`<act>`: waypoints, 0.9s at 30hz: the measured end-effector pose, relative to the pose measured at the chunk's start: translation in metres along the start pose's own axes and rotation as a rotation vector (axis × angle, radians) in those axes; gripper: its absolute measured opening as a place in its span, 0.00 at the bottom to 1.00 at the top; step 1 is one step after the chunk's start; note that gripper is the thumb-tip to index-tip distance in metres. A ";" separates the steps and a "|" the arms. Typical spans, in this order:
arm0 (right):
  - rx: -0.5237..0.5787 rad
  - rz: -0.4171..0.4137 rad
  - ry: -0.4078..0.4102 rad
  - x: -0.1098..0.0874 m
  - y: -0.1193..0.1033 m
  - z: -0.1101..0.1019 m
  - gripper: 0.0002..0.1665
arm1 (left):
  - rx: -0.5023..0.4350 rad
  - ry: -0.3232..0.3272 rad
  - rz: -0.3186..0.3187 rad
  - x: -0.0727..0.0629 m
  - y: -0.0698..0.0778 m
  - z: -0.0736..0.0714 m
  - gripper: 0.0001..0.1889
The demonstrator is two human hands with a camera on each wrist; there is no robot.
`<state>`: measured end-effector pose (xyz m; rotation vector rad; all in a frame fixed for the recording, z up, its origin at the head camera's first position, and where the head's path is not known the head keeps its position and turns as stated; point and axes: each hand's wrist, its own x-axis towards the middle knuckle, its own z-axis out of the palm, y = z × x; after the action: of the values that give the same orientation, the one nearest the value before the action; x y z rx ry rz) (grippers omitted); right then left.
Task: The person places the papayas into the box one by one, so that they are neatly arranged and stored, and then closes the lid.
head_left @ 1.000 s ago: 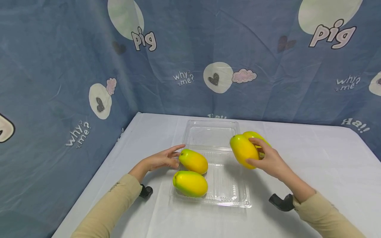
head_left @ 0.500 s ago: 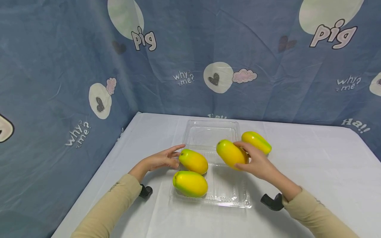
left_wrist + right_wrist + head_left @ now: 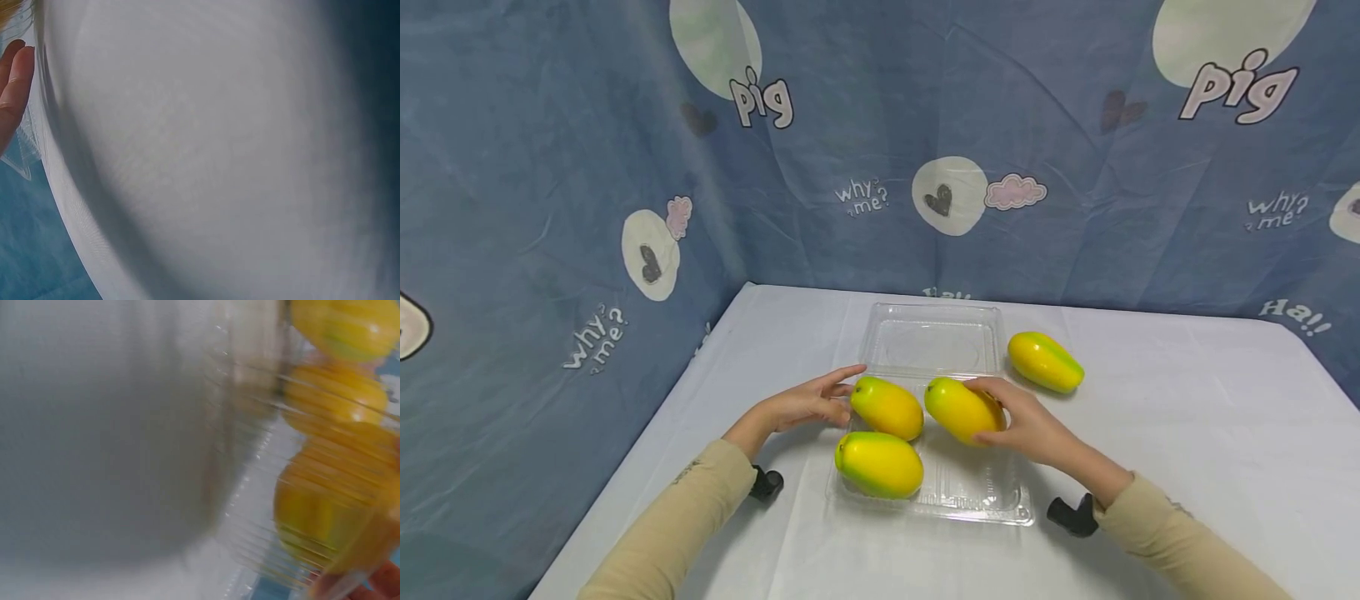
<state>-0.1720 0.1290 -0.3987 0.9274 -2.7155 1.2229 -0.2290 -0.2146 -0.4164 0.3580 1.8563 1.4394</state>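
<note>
My right hand [image 3: 1028,422] grips a yellow-green mango [image 3: 961,410] from its right side, over the right half of an open clear plastic clamshell box [image 3: 977,492]. Whether that fruit touches the box floor I cannot tell. Two more mangoes lie in the left half, a rear mango [image 3: 886,408] and a front mango [image 3: 878,465]. Beside the rear one, at the box's left edge, rests my left hand [image 3: 805,403] with fingers loosely extended. In the left wrist view some fingers [image 3: 17,81] appear near the box. Through the clear wall, the right wrist view shows yellow fruit [image 3: 337,397], partly blurred.
Behind the box base its clear lid [image 3: 932,337] lies folded back flat. Another mango [image 3: 1046,362] lies on the white tablecloth [image 3: 1187,400], right of the lid. A blue printed curtain [image 3: 850,242] hangs behind and to the left of the table.
My right hand has carried its mango left and lower, from beside the box to over its right half. The mango on the cloth has come into full view. The left hand stays put.
</note>
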 end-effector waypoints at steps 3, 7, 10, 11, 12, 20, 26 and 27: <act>-0.020 -0.016 -0.002 0.000 0.002 0.004 0.38 | -0.001 0.000 -0.001 0.000 0.000 0.000 0.44; -0.053 -0.043 0.013 0.000 0.003 0.007 0.38 | -0.005 -0.002 0.000 -0.001 0.000 0.000 0.44; -0.081 -0.059 0.019 0.001 0.006 0.010 0.38 | -0.008 -0.005 0.002 -0.001 0.000 0.000 0.44; -0.092 -0.064 0.017 0.001 0.006 0.011 0.38 | -0.009 -0.007 0.002 -0.001 0.000 0.000 0.44; -0.103 -0.072 0.018 0.001 0.007 0.012 0.38 | -0.011 -0.008 0.002 -0.001 0.000 0.000 0.44; -0.171 -0.109 0.025 0.000 0.010 0.017 0.37 | -0.027 -0.017 0.009 -0.001 0.002 0.001 0.44; -0.199 -0.112 0.033 0.000 0.008 0.018 0.37 | -0.031 -0.022 0.010 -0.002 0.003 0.001 0.44; -0.200 -0.112 0.033 0.000 0.009 0.018 0.37 | -0.032 -0.022 0.010 -0.002 0.003 0.001 0.44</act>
<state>-0.1726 0.1212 -0.4168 1.0084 -2.6578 0.9189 -0.2276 -0.2139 -0.4133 0.3667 1.8139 1.4645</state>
